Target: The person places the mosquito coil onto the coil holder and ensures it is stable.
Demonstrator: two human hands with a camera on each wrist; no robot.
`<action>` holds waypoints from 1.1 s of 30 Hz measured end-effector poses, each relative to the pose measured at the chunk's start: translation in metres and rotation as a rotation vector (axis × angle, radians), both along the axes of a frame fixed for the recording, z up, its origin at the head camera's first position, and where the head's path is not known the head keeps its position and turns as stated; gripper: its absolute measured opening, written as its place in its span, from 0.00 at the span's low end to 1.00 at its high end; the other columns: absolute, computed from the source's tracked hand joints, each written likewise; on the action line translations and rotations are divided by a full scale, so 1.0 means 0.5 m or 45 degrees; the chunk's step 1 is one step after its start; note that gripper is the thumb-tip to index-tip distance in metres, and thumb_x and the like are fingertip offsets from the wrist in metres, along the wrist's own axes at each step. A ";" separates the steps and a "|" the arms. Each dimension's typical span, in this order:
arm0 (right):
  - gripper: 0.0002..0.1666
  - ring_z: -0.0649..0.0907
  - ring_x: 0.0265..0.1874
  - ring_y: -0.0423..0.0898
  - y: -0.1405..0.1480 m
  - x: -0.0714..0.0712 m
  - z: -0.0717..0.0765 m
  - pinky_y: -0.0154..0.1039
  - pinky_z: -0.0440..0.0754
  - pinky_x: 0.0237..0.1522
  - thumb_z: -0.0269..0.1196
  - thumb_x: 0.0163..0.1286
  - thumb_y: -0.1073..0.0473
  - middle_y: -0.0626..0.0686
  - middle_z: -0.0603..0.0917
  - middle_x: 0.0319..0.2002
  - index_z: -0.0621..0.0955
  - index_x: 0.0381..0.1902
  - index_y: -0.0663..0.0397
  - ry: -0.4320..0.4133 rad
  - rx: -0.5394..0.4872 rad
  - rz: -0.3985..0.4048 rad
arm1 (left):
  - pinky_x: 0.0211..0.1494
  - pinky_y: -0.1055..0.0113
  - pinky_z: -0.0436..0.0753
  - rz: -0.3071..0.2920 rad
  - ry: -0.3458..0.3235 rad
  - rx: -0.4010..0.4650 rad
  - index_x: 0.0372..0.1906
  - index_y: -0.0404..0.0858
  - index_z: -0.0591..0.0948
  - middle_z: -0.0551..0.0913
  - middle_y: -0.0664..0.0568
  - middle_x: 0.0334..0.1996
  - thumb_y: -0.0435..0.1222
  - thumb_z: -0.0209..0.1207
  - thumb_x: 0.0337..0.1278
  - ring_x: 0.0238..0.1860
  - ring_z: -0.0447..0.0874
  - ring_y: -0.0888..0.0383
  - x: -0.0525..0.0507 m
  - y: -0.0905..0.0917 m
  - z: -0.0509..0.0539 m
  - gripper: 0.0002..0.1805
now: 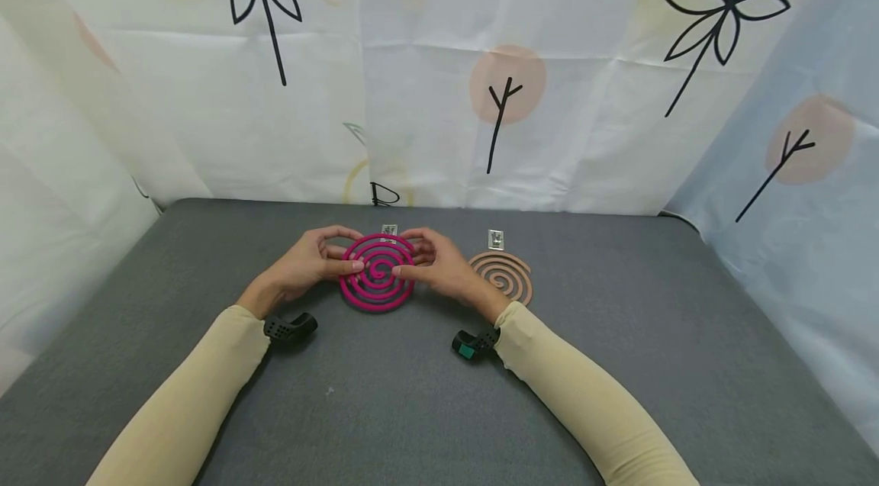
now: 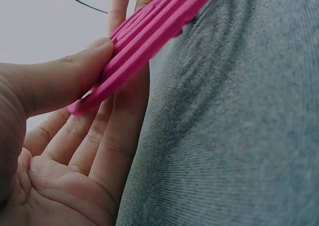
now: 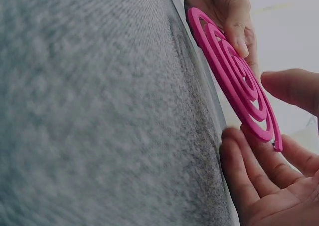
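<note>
Pink coil (image 1: 378,275) up off table (image 1: 384,394): left hand (image 1: 307,265) pinches it, right hand (image 1: 442,266) spread at edge; tan coil (image 1: 500,284) lies unlifted.

The left forearm (image 1: 185,398) and right forearm (image 1: 590,394), both in pale yellow sleeves, reach in from the near side and slant toward each other. The left hand (image 1: 302,263) pinches, its thumb (image 2: 75,76) laid out straight opposite the fingers. The right hand (image 1: 445,268) faces it from the right — thumb pointing left, fingers slightly bent, palm turned inward.
</note>
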State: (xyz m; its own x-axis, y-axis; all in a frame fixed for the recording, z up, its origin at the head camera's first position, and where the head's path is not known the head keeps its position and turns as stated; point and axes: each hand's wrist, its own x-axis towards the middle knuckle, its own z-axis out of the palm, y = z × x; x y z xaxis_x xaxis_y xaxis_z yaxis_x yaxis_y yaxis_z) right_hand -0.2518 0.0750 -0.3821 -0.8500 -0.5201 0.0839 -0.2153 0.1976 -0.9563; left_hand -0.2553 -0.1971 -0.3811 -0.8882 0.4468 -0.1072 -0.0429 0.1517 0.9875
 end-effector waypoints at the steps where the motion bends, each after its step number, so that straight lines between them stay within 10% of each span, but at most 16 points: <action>1: 0.34 0.85 0.49 0.51 -0.001 0.000 0.000 0.40 0.84 0.49 0.70 0.67 0.65 0.60 0.84 0.52 0.71 0.69 0.58 -0.011 -0.019 -0.004 | 0.46 0.63 0.88 0.001 0.002 0.002 0.70 0.30 0.66 0.89 0.44 0.44 0.28 0.66 0.64 0.40 0.89 0.58 0.000 0.000 0.000 0.32; 11: 0.31 0.85 0.30 0.45 -0.005 0.004 -0.005 0.40 0.86 0.34 0.65 0.69 0.71 0.53 0.83 0.34 0.71 0.69 0.58 -0.177 -0.219 -0.021 | 0.47 0.63 0.87 0.006 0.000 0.016 0.71 0.29 0.65 0.88 0.42 0.45 0.28 0.65 0.65 0.39 0.90 0.58 0.000 0.002 0.003 0.33; 33: 0.36 0.86 0.33 0.41 -0.006 0.004 -0.021 0.34 0.85 0.34 0.66 0.69 0.71 0.51 0.86 0.37 0.68 0.73 0.60 -0.247 -0.394 -0.128 | 0.49 0.62 0.87 0.115 -0.109 0.124 0.74 0.32 0.63 0.87 0.43 0.49 0.33 0.67 0.64 0.44 0.88 0.56 0.006 0.025 -0.009 0.37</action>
State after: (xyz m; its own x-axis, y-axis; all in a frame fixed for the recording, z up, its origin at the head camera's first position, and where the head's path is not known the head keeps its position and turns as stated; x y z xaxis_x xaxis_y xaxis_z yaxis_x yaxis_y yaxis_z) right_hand -0.2497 0.0722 -0.3924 -0.9109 -0.4088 0.0566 -0.0188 -0.0958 -0.9952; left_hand -0.2523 -0.1844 -0.3857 -0.9148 0.3773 -0.1444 -0.1369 0.0468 0.9895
